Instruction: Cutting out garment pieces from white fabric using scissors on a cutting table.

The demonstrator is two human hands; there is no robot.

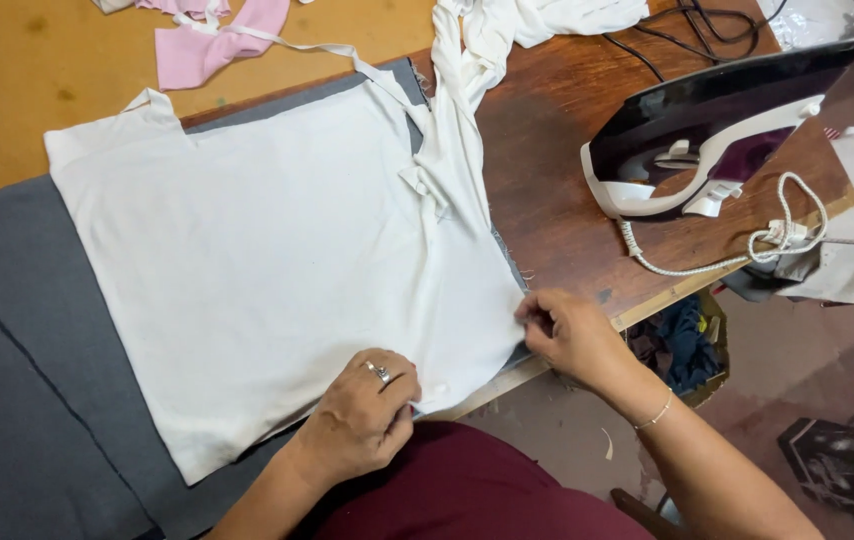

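Note:
A white garment lies spread flat on a grey cloth pad over a wooden table. My left hand, wearing a ring, grips the garment's near hem with curled fingers. My right hand, with a thin bracelet on the wrist, pinches the garment's right corner at the table's front edge. More white fabric is bunched along the garment's right side toward the back.
A white and dark steam iron stands on the table to the right, its braided cord looped beside it. Pink fabric scraps lie at the back. A bin of cloth sits on the floor below the table edge.

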